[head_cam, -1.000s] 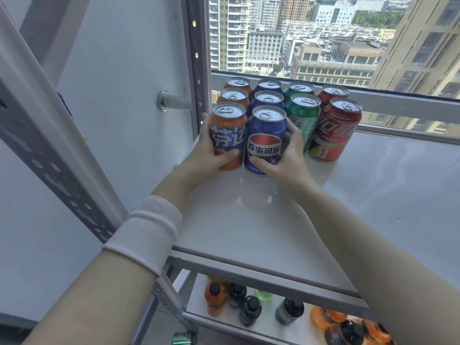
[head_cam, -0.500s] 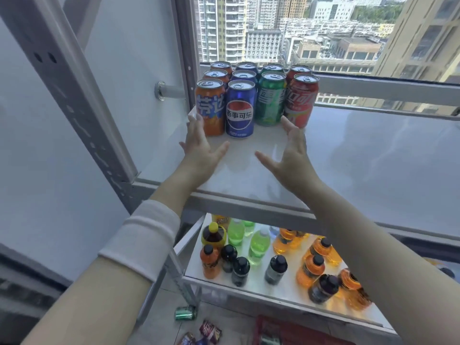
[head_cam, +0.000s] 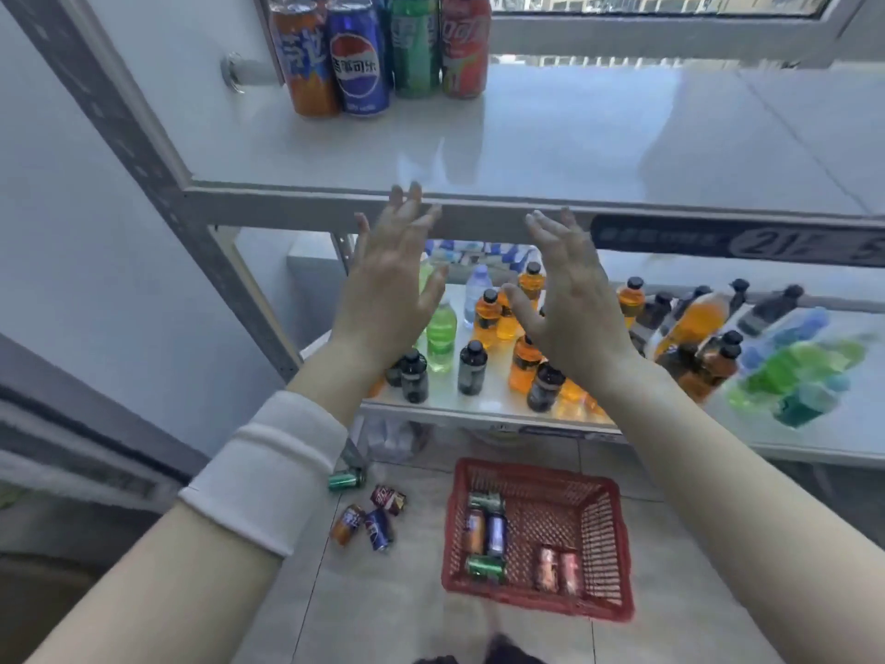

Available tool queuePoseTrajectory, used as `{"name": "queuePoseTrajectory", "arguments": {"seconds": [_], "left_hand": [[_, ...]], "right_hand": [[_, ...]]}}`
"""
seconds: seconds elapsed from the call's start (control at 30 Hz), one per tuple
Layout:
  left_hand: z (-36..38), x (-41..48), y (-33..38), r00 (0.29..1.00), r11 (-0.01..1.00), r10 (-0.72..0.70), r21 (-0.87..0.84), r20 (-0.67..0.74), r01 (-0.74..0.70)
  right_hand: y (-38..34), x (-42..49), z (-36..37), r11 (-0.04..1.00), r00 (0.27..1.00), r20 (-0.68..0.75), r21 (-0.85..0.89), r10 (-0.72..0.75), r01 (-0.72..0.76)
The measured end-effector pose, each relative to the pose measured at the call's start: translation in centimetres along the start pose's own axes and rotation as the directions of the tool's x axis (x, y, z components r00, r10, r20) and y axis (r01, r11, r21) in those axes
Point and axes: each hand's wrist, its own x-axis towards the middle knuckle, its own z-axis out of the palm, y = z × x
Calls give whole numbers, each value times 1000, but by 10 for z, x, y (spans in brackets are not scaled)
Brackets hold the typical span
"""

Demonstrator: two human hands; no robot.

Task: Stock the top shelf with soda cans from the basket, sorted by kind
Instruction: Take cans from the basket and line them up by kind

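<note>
Top-shelf cans: 4 front cans stand upright at the back-left of the top shelf (head_cam: 527, 151), side by side & touching. They are the orange can (head_cam: 304, 64), blue can (head_cam: 358, 64), green can (head_cam: 415, 45) & red can (head_cam: 464, 45). More cans sit behind, mostly cut off by the frame top.
Can look: glossy, labels facing fwd. Orange has white script, blue has a round red-white-blue logo, red has white lettering. 1 colour per column.
Basket: red mesh basket (head_cam: 615, 543) on the floor, well below the top shelf. The basket cans (head_cam: 497, 534) lie on their sides: 2 green, 1 orange, 1 blue, 2 red, all blurred.
Loose cans: 4 loose cans (head_cam: 348, 523) lie on the floor under the top shelf's left part: green, red, orange, blue.
L hand (head_cam: 388, 299): just below the top shelf's front edge, fingers straight & spread wide, holding nothing. Fingertips overlap the edge in view. White cuff (head_cam: 268, 476) on the forearm.
R hand (head_cam: 570, 309): same level below that edge, fingers wide, nothing held.
Lower shelf (head_cam: 483, 400): one level under the top shelf, w/ bottles (head_cam: 471, 366) in orange, green, dark & clear.
Vs 0.5 s ago: both hands were over the top shelf near the front cans, now back off it. Front 4 cans unmoved. View tipped down, so the basket shows fully.
Vs 1 s ago: L hand gripped the orange can & R hand the blue can, both now let go.
</note>
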Motion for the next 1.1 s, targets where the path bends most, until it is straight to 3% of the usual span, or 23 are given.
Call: {"name": "queuePoseTrajectory", "arguments": {"seconds": [0.1,0.23,0.53,0.7,0.77,0.83,1.0,1.1], "left_hand": [[15,-29,16,995,995,102,-16,-15,-102],[51,-79,24,992,995,87,-65,95,-81],[124,-175,33,903,981,-99,-110,419,159],[167,-219,27,769,944,-230,-56,597,325],[214,-244,32,670,892,-342,3,659,452],[225,-262,35,589,848,-399,38,703,529],[306,-304,31,405,760,-456,109,793,641],[362,-327,7,355,751,-450,131,819,647]], "right_hand": [[7,-44,-3,999,1000,-1,-45,31,-31],[17,-107,16,987,988,30,-50,154,-153],[51,-216,53,895,862,274,8,427,-446],[94,-258,70,813,751,381,-4,539,-582],[135,-285,87,749,648,472,-41,598,-661],[144,-302,93,718,597,512,-57,617,-693],[205,-349,147,613,422,603,-145,677,-777],[236,-376,201,559,340,647,-163,682,-813]]}}
